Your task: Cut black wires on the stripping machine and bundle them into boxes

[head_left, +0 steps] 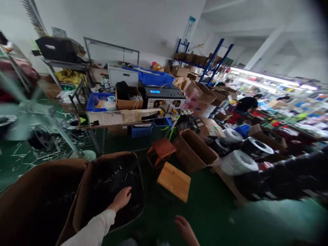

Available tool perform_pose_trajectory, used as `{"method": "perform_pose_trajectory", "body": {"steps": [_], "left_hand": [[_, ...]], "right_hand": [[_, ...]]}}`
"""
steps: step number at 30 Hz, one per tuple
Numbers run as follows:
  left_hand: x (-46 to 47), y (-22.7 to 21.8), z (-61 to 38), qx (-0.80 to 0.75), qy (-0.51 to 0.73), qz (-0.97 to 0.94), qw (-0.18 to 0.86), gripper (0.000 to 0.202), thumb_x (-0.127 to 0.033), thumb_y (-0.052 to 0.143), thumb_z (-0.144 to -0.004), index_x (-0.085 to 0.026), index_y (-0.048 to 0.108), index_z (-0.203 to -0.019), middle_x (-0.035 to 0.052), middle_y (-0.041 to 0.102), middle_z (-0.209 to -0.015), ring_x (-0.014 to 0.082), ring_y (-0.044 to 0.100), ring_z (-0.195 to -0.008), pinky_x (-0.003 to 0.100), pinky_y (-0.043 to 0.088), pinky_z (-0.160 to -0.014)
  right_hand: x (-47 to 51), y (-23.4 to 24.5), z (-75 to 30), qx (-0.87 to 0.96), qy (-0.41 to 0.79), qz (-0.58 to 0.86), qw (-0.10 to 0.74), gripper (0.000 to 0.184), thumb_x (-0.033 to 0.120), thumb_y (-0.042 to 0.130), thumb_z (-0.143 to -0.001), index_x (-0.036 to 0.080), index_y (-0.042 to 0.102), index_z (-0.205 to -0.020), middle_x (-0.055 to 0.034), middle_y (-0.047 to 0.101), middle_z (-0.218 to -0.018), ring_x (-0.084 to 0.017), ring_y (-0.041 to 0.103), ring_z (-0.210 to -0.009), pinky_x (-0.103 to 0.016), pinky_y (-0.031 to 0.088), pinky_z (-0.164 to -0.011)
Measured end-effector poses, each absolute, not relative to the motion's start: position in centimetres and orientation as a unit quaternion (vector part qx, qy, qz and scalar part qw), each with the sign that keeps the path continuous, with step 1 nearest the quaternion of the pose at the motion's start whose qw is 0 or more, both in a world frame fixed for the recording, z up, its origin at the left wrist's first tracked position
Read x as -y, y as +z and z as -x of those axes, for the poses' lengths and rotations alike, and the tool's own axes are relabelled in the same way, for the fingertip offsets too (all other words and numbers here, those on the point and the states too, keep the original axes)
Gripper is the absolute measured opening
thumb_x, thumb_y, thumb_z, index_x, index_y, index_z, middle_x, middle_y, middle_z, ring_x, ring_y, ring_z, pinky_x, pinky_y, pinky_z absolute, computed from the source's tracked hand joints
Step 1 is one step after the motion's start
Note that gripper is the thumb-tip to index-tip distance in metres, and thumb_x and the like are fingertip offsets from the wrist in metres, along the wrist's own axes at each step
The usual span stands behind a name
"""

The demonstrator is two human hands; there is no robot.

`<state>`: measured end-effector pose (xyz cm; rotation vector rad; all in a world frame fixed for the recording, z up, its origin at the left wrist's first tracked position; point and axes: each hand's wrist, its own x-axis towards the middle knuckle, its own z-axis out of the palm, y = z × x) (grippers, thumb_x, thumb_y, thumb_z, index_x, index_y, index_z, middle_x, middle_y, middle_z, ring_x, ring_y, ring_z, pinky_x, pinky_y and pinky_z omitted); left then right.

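Note:
My left hand reaches out over an open brown carton with a black inside. Its fingers are curled together, and whatever they may hold is too small or hidden to make out. Thin whitish scraps lie on the dark surface inside the carton, just beyond the fingers. At the lower middle, my right hand hangs over the green floor, slightly blurred. Its fingers are loosely bent, and nothing shows in them. Nearest to it is a wooden stool with a pale square top.
A second large carton adjoins on the left. Behind the stool stand a reddish stool and an open carton. A workbench carries a black machine. White rolls lie right; a fan stands left. People work at the far right.

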<state>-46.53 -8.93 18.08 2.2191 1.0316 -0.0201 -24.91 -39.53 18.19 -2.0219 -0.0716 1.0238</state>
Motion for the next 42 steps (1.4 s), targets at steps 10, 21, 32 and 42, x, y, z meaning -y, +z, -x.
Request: {"method": "perform_pose_trajectory", "body": {"steps": [10, 21, 32, 42], "left_hand": [[4.4, 28.0, 30.3, -0.380, 0.171, -0.892, 0.172, 0.043, -0.014, 0.049, -0.080, -0.017, 0.051, -0.123, 0.0105, 0.055, -0.123, 0.0228, 0.048, -0.118, 0.041, 0.038, -0.102], [-12.5, 36.7, 16.3, -0.275, 0.164, -0.942, -0.102, 0.057, -0.013, 0.043, -0.081, -0.006, 0.037, -0.137, 0.0151, 0.042, -0.140, 0.0252, 0.025, -0.137, 0.042, 0.022, -0.113], [-16.4, 36.3, 11.5, -0.183, 0.113, -0.971, -0.108, 0.061, -0.026, 0.045, -0.085, -0.003, 0.031, -0.140, 0.0163, 0.029, -0.148, 0.0268, 0.009, -0.141, 0.043, 0.016, -0.116], [-18.0, 35.9, 7.3, -0.255, 0.122, -0.953, -0.110, 0.061, -0.012, 0.035, -0.084, 0.001, 0.022, -0.142, 0.0211, 0.017, -0.150, 0.0273, 0.003, -0.141, 0.049, 0.017, -0.114]], "right_hand": [[21.8, 23.5, 7.2, 0.196, 0.561, 0.647, 0.478, 0.041, 0.041, 0.070, -0.063, 0.018, 0.061, -0.096, -0.0076, 0.066, -0.093, -0.015, 0.062, -0.069, -0.029, 0.045, -0.062], [-5.2, 23.0, 9.8, 0.021, 0.703, 0.379, 0.601, 0.034, 0.051, 0.051, -0.083, 0.018, 0.057, -0.091, -0.0062, 0.069, -0.086, -0.016, 0.066, -0.073, -0.027, 0.049, -0.062], [-17.7, 24.6, 3.3, -0.047, 0.523, 0.225, 0.821, 0.031, 0.046, 0.042, -0.085, 0.021, 0.061, -0.088, -0.0032, 0.069, -0.093, -0.014, 0.060, -0.102, -0.031, 0.042, -0.098], [-17.0, 27.9, -1.7, 0.078, 0.572, 0.306, 0.757, 0.028, 0.036, 0.044, -0.084, 0.024, 0.060, -0.103, -0.0024, 0.063, -0.116, -0.013, 0.055, -0.113, -0.029, 0.043, -0.095]]}}
